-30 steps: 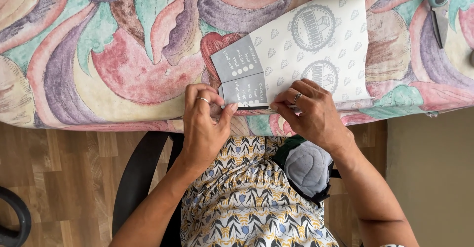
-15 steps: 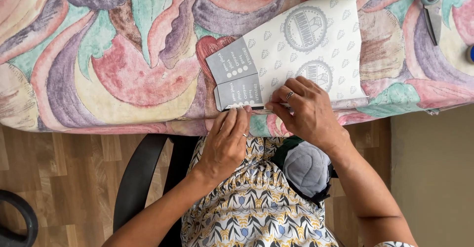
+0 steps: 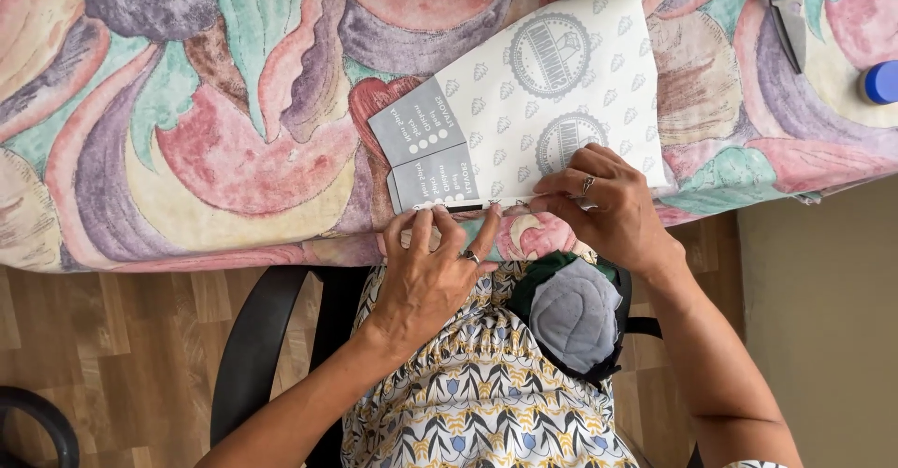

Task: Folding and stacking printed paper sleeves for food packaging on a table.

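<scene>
Paper bag (image 3: 552,94) lies flat on floral tablecloth (image 3: 187,131) above wood floor (image 3: 112,356).

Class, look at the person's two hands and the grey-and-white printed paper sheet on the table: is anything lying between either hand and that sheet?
Nothing visible does. The left hand has its fingertips on the near edge of the grey-and-white printed paper sheet, and the right hand presses on the same edge. The teal-handled scissors lie apart at the table's far side.
</scene>
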